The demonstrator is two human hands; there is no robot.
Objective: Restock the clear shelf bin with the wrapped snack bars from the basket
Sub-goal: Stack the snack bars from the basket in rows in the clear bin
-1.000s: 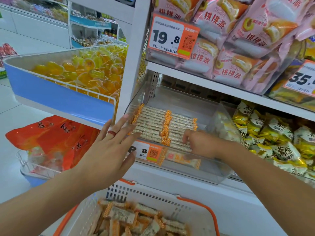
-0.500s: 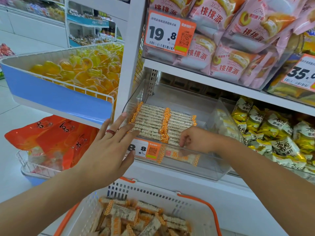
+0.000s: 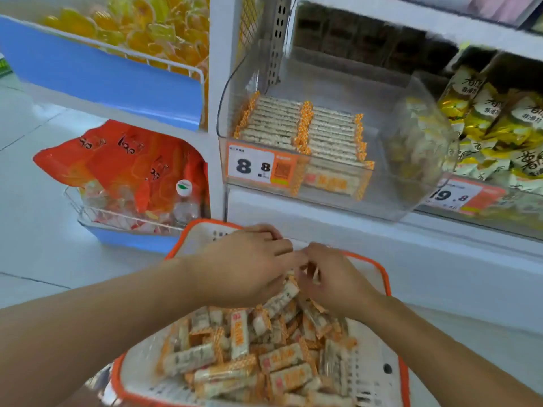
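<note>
The clear shelf bin (image 3: 393,202) sits on the shelf and holds two neat rows of wrapped snack bars (image 3: 274,124), with bare room on its right side. Below it, a white basket with an orange rim (image 3: 385,279) is piled with loose snack bars (image 3: 239,333) in orange-and-white wrappers. Both hands are down in the basket's far end, fingertips meeting. My left hand (image 3: 245,265) lies palm down with fingers curled over a bar that sticks out beneath it. My right hand (image 3: 333,279) pinches an orange wrapper end between curled fingers.
An 8.8 price tag (image 3: 252,167) hangs on the bin's front. To the left are a blue wire bin of yellow sweets (image 3: 117,77), orange bags (image 3: 123,160) and a bottle (image 3: 185,201). Yellow-and-white packets (image 3: 499,127) fill the bin on the right. A shelf edge (image 3: 411,20) overhangs above.
Both hands have dropped from the shelf bin into the basket. The right hand left the rows of bars, and the view tilted down toward the basket.
</note>
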